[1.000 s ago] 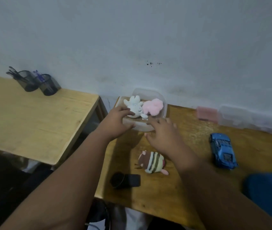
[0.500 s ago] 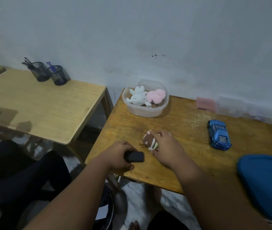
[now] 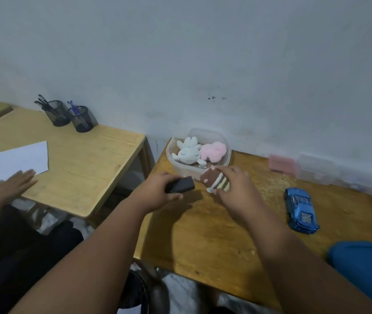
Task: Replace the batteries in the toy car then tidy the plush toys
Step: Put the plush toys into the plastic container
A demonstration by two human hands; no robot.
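Brown-and-cream striped plush toy (image 3: 216, 181) is what I see pinched in the right hand (image 3: 232, 189), just in front of the clear plastic tub (image 3: 205, 131) where the white plush (image 3: 188, 152) and pink plush (image 3: 213, 150) lie. The left hand (image 3: 157, 191) curls round a small black object (image 3: 180, 184). The blue toy car (image 3: 301, 210) sits on the wooden table (image 3: 214, 241), well to the right.
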